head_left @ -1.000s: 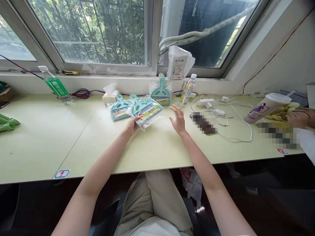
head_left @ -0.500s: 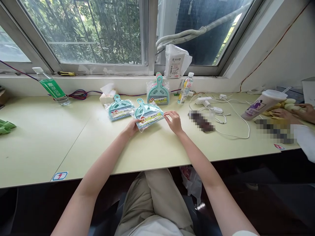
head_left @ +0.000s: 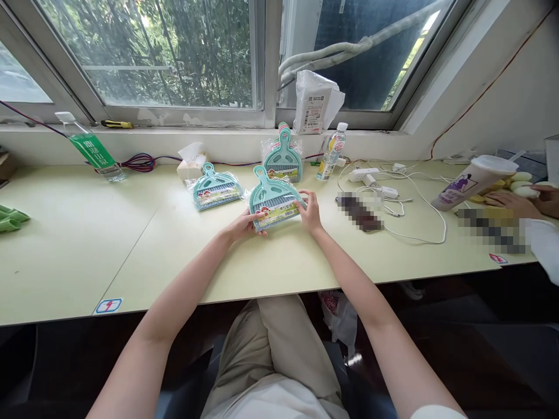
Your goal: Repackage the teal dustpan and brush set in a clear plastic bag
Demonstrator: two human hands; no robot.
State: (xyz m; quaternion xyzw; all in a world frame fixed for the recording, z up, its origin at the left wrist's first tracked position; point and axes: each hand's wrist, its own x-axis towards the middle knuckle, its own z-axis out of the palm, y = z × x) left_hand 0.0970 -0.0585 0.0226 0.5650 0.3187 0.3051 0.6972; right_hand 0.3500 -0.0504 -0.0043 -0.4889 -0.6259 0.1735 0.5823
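A teal dustpan and brush set [head_left: 274,201] in clear plastic wrap is held up between my two hands, its handle pointing away from me. My left hand [head_left: 247,226] grips its lower left corner, thumb on the front and fingers beneath. On the right edge, my right hand [head_left: 310,210] has its fingers closed round the wrapped side. A second wrapped dustpan set [head_left: 217,189] lies on the table to the left. Behind the held one, a stack of wrapped dustpan sets [head_left: 283,160] leans upright by the wall.
A tissue pack [head_left: 192,163] and a tilted green-labelled bottle [head_left: 94,151] are at the left. A clear bottle [head_left: 332,152], white cables with a power strip [head_left: 364,174], and a large cup [head_left: 474,183] stand right. Another person's hands [head_left: 509,201] rest at the far right.
The held dustpan set has moved right and been raised, turning to stand more upright. My right hand has gone from pinching its corner to gripping its side.
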